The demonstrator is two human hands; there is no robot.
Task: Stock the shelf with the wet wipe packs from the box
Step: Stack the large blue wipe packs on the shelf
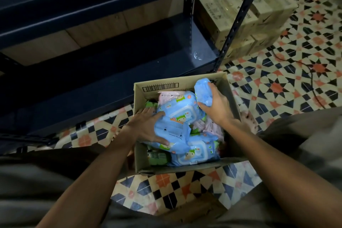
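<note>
- An open brown cardboard box (229,87) with a printed barcode on its far inner wall sits on the patterned tile floor (288,79), just in front of the dark blue metal shelf (103,72)
- Inside the box lie soft plastic wet wipe packs, jumbled: several light blue ones with cartoon prints, a pale pink pack (167,96) at the far side, and green packs (159,157) low along the left wall
- The left hand (146,127) reaches over the box's left wall; its grip is curled round a light blue pack (172,131), fingers over the upper edge, thumb along the lower one
- The right hand (216,105) has its grip wrapped round another light blue pack (202,90), held on end near the box's far right corner, above the other packs
- A third blue pack with a white flip lid (196,152) lies by the near wall
- Closed brown cartons (222,11) are stacked beyond the shelf's right upright
</note>
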